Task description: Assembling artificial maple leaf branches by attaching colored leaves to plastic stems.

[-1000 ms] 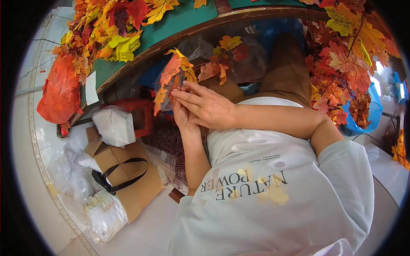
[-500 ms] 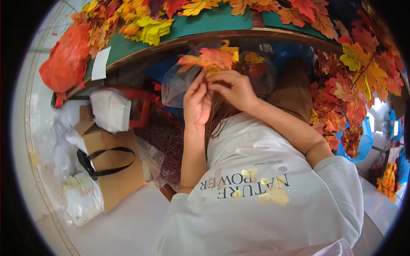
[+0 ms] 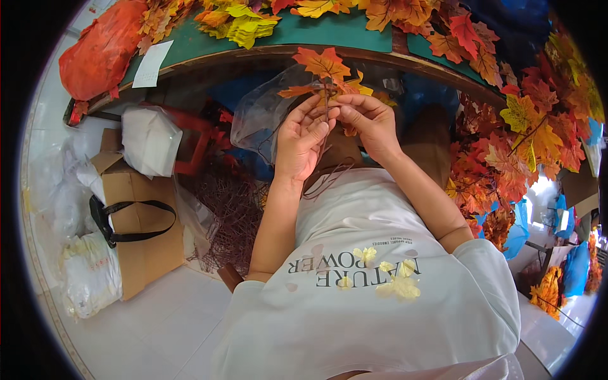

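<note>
An artificial maple leaf branch (image 3: 324, 66), with orange and yellow leaves on a thin brown stem, is held up in front of my lap. My left hand (image 3: 303, 136) has its fingers and thumb closed round the stem below the leaves. Close beside it, my right hand (image 3: 372, 124) pinches at the same stem; its fingertips hide the exact spot. Loose brown stems (image 3: 326, 180) trail from under my left hand onto my shirt. Behind the leaves hangs a clear plastic bag (image 3: 256, 117).
A green-topped table (image 3: 310, 30) spans the far side, bearing stacks of yellow leaves (image 3: 250, 28) and a red bag (image 3: 101, 54). Brown stems (image 3: 228, 218) lie heaped to the left, near a cardboard box (image 3: 149, 234). Piled leaf branches (image 3: 500, 145) crowd the right.
The leaf branch has turned more upright, with its orange leaf now pointing up. My right hand has shifted a little right and its fingers have moved off my left fingertips.
</note>
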`<state>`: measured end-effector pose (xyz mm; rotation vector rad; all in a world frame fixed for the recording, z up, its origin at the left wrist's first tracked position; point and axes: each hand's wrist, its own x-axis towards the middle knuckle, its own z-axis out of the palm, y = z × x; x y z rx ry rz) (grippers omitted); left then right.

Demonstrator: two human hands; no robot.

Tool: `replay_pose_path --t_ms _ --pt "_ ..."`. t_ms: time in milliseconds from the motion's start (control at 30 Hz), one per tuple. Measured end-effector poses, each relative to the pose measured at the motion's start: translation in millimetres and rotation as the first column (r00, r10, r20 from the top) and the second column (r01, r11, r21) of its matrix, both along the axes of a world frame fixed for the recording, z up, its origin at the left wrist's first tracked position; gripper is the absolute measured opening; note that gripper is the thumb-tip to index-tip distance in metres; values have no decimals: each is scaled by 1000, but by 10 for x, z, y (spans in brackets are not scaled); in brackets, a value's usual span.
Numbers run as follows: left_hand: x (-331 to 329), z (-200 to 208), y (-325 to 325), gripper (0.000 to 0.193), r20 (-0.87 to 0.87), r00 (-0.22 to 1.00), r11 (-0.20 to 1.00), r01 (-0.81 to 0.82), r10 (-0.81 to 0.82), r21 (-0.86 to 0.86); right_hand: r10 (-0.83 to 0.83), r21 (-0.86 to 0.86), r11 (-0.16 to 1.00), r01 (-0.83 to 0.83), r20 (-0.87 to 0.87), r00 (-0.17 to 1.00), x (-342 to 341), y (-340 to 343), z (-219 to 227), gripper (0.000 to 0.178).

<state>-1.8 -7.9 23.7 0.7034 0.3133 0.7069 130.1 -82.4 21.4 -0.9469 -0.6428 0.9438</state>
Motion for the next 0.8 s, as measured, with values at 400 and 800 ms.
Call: replay_pose_path --t_ms 400,800 --pt "-10 -206 -27 15 131 970 926 235 -204 -295 -24 -63 998 19 -80 996 14 76 1 14" --pt "-35 -254 -172 19 148 963 917 261 -225 -302 -52 -42 985 165 848 527 630 941 1260 19"
